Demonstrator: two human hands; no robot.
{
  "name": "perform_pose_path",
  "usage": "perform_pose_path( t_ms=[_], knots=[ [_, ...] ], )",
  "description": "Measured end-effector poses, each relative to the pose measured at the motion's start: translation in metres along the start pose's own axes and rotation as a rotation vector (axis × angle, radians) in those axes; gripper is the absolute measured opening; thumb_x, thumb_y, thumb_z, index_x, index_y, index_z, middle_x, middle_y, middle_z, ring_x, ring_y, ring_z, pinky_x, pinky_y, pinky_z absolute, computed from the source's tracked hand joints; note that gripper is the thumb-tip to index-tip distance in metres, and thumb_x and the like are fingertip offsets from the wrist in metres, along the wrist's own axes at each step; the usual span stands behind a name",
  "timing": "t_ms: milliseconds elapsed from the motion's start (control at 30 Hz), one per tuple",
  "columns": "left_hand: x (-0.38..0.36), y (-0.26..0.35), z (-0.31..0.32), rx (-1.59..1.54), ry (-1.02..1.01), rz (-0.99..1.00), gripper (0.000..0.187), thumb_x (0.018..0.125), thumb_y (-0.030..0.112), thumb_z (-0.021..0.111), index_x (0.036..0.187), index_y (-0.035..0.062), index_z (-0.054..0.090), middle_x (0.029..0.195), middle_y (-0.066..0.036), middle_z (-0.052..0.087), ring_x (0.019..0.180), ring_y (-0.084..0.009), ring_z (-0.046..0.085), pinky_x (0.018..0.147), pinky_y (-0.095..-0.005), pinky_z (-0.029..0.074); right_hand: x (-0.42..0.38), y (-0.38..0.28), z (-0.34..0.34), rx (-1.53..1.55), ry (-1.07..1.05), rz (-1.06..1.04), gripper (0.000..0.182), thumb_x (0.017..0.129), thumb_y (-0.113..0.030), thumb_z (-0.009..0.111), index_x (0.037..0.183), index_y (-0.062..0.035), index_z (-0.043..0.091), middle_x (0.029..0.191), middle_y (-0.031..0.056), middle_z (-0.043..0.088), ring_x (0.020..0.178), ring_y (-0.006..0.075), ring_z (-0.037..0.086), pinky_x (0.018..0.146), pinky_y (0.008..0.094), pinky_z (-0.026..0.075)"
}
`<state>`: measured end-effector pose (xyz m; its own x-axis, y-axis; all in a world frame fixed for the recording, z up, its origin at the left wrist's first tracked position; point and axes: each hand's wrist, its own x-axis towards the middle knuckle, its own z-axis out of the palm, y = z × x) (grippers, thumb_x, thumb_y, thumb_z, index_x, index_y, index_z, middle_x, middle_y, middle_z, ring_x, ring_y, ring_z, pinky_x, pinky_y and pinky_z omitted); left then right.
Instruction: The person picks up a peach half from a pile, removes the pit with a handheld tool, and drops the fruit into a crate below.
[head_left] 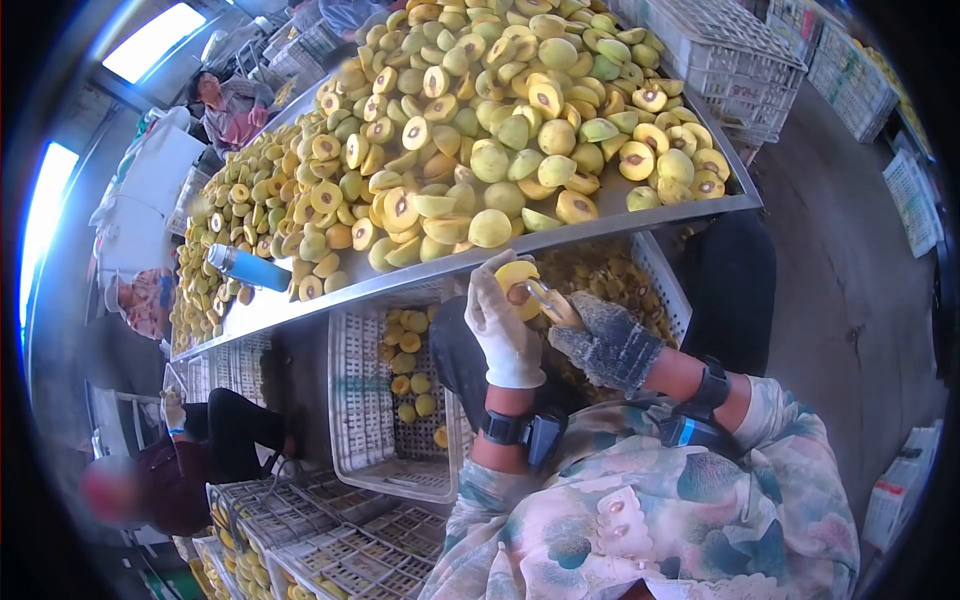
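Note:
My left hand (500,325), in a white glove, grips a halved yellow peach (517,285) with its cut face and brown pit cavity showing. In my right hand (608,342), under a dark grey knit glove, is a pitting tool (560,309) with a light wooden handle and a metal end. That metal end touches the peach near its pit. Both hands are just below the front edge of a metal table (480,260), above a crate (667,285) holding brown and yellow scraps. Heaped on the table are many halved peaches (400,210).
A blue bottle (252,268) lies among the peaches. Left of my legs stands a white crate (350,440) with some halves inside. More stacked crates (720,65) stand at the back right. Other people (235,110) sit along the left side, one nearer person (190,480) at lower left.

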<state>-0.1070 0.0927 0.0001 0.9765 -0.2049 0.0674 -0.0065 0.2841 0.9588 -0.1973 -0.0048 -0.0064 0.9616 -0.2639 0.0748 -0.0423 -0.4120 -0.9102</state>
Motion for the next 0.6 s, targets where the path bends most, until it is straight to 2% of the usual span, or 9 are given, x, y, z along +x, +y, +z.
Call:
perform_pose_path(
  t_ms=[133, 200, 267, 333, 400, 500, 567, 600],
  knots=[
    [0.000, -0.011, -0.001, 0.070, -0.023, 0.091, 0.047, 0.100, 0.038, 0.033, 0.109, -0.0019, 0.055, 0.096, -0.013, 0.063, 0.085, -0.0168, 0.060, 0.074, -0.0272, 0.049, -0.002, 0.002, 0.003, -0.045, 0.029, 0.023, 0.029, 0.082, -0.023, 0.066, 0.097, -0.0013, 0.054, 0.085, 0.0216, 0.060, 0.079, 0.0394, 0.058, 0.067, 0.0433, 0.046],
    [-0.002, -0.013, 0.001, 0.090, -0.007, 0.099, 0.044, 0.100, 0.036, 0.034, 0.109, -0.0020, 0.055, 0.097, -0.013, 0.063, 0.085, -0.0171, 0.060, 0.074, -0.0270, 0.049, -0.003, 0.000, 0.002, 0.016, 0.002, 0.081, 0.030, 0.084, -0.028, 0.062, 0.098, -0.0022, 0.054, 0.086, 0.0234, 0.062, 0.083, 0.0440, 0.058, 0.069, 0.0466, 0.046],
    [-0.004, -0.014, 0.005, 0.106, 0.007, 0.107, 0.042, 0.100, 0.033, 0.036, 0.109, -0.0021, 0.056, 0.097, -0.013, 0.063, 0.085, -0.0175, 0.060, 0.074, -0.0268, 0.049, -0.003, 0.009, 0.010, 0.060, -0.009, 0.098, 0.031, 0.084, -0.027, 0.062, 0.100, -0.0018, 0.054, 0.088, 0.0234, 0.062, 0.085, 0.0434, 0.059, 0.070, 0.0458, 0.047],
    [-0.008, -0.017, 0.009, 0.113, -0.020, 0.195, 0.039, 0.100, 0.031, 0.036, 0.108, -0.0020, 0.056, 0.096, -0.013, 0.063, 0.083, -0.0167, 0.059, 0.073, -0.0265, 0.048, -0.005, 0.017, 0.015, 0.102, -0.017, 0.119, 0.032, 0.084, -0.027, 0.063, 0.101, -0.0014, 0.054, 0.090, 0.0234, 0.062, 0.086, 0.0429, 0.059, 0.072, 0.0450, 0.047],
    [-0.010, -0.019, 0.010, 0.116, -0.019, 0.165, 0.040, 0.100, 0.032, 0.037, 0.108, -0.0018, 0.057, 0.096, -0.013, 0.063, 0.082, -0.0165, 0.059, 0.072, -0.0264, 0.048, -0.005, 0.022, 0.014, 0.316, -0.087, 0.107, 0.033, 0.083, -0.025, 0.064, 0.105, -0.0011, 0.054, 0.095, 0.0232, 0.061, 0.090, 0.0410, 0.059, 0.076, 0.0430, 0.047],
    [-0.010, -0.017, 0.011, 0.155, -0.054, 0.150, 0.043, 0.099, 0.035, 0.037, 0.109, -0.0012, 0.056, 0.098, -0.013, 0.063, 0.083, -0.0169, 0.059, 0.073, -0.0268, 0.048, -0.006, 0.022, 0.011, 0.453, -0.088, 0.054, 0.035, 0.084, -0.022, 0.064, 0.110, -0.0010, 0.054, 0.099, 0.0216, 0.061, 0.093, 0.0379, 0.060, 0.078, 0.0406, 0.047],
    [-0.010, -0.015, 0.011, 0.190, -0.090, 0.161, 0.045, 0.099, 0.039, 0.036, 0.110, -0.0009, 0.055, 0.099, -0.014, 0.062, 0.085, -0.0174, 0.059, 0.074, -0.0274, 0.048, -0.005, 0.019, 0.003, 0.388, -0.114, 0.098, 0.035, 0.084, -0.021, 0.063, 0.111, -0.0012, 0.053, 0.100, 0.0211, 0.062, 0.094, 0.0367, 0.060, 0.079, 0.0399, 0.047],
    [-0.011, -0.014, 0.011, 0.092, -0.127, 0.089, 0.049, 0.098, 0.043, 0.036, 0.111, -0.0004, 0.054, 0.099, -0.015, 0.062, 0.087, -0.0180, 0.059, 0.076, -0.0281, 0.048, -0.004, 0.017, -0.001, 0.321, -0.141, 0.140, 0.035, 0.085, -0.020, 0.063, 0.112, -0.0014, 0.053, 0.101, 0.0205, 0.062, 0.095, 0.0354, 0.060, 0.080, 0.0392, 0.047]
  ],
)
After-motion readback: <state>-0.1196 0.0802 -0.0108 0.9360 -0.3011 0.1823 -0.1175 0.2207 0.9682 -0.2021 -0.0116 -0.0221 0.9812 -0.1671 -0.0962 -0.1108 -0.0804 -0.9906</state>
